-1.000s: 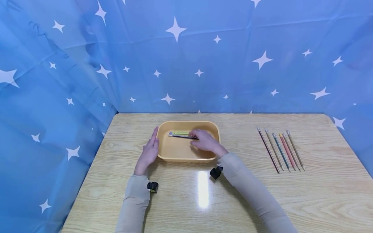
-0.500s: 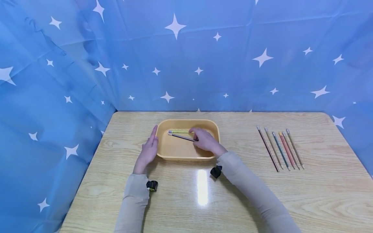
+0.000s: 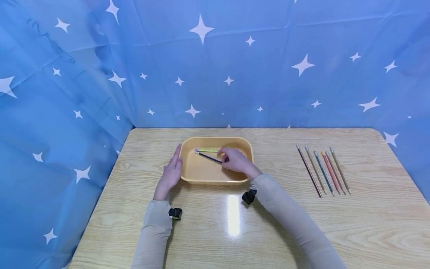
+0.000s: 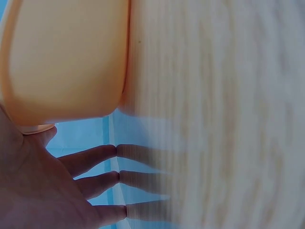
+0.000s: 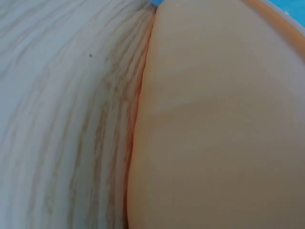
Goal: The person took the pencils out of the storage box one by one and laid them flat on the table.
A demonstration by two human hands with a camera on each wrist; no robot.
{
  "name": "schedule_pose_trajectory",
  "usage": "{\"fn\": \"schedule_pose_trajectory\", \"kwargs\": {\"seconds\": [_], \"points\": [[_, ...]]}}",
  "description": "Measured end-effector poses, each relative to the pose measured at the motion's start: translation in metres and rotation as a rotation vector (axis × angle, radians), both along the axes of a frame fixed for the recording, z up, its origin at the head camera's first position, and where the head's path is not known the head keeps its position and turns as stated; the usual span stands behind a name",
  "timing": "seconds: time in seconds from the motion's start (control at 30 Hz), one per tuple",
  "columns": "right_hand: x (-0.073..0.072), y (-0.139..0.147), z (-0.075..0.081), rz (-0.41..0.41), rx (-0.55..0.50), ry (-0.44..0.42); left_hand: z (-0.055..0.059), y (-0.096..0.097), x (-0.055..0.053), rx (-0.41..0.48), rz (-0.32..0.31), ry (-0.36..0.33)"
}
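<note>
An orange-yellow plastic tray (image 3: 205,178) stands on the table with a yellow-green pencil (image 3: 208,150) and a dark pencil (image 3: 208,157) inside. My right hand (image 3: 236,161) reaches over the tray's right side and pinches the near end of the dark pencil, its index finger out toward the yellow-green one. The two pencils' eraser ends lie close together on the left. My left hand (image 3: 172,172) is at the tray's left wall with straight fingers. In the left wrist view, the left hand's fingertips (image 4: 110,151) meet the tabletop and its thumb side is at the rim.
Several pencils lie side by side to the right of the tray, among them a dark red pencil (image 3: 309,171), a blue pencil (image 3: 324,173) and a pink pencil (image 3: 330,170). A blue star-patterned curtain (image 3: 262,74) hangs behind and left of the wooden table (image 3: 208,231).
The dark pencil has turned from nearly parallel with the yellow-green one to a slant, its right end nearer me. My right hand shifted only slightly; my left hand stayed at the tray.
</note>
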State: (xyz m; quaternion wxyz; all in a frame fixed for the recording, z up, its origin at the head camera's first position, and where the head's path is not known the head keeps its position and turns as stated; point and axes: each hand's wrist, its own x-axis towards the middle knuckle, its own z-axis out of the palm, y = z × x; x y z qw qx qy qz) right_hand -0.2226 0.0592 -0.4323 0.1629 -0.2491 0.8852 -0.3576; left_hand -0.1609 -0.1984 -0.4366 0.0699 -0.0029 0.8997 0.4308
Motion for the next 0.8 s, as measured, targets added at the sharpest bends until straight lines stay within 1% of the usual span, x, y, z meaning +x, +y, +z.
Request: {"fn": "schedule_pose_trajectory", "kwargs": {"seconds": [0.13, 0.23, 0.43, 0.53, 0.67, 0.8], "points": [[-0.001, 0.000, 0.001, 0.015, -0.027, -0.056, 0.000, 0.000, 0.000, -0.003, -0.003, 0.002], [-0.001, 0.000, 0.001, 0.010, -0.058, -0.079, 0.001, 0.000, 0.000, -0.003, -0.007, 0.000], [-0.002, 0.000, 0.003, 0.021, -0.133, -0.066, 0.000, 0.000, 0.000, -0.003, -0.004, 0.004], [-0.001, 0.001, 0.004, 0.027, -0.151, -0.049, 0.000, 0.000, 0.000, -0.002, -0.005, 0.004], [0.000, 0.002, 0.006, -0.005, -0.181, -0.057, 0.000, 0.000, 0.000, 0.002, -0.003, 0.001], [0.003, 0.004, 0.013, -0.028, -0.225, -0.062, 0.000, 0.000, 0.000, 0.000, 0.000, -0.001]]}}
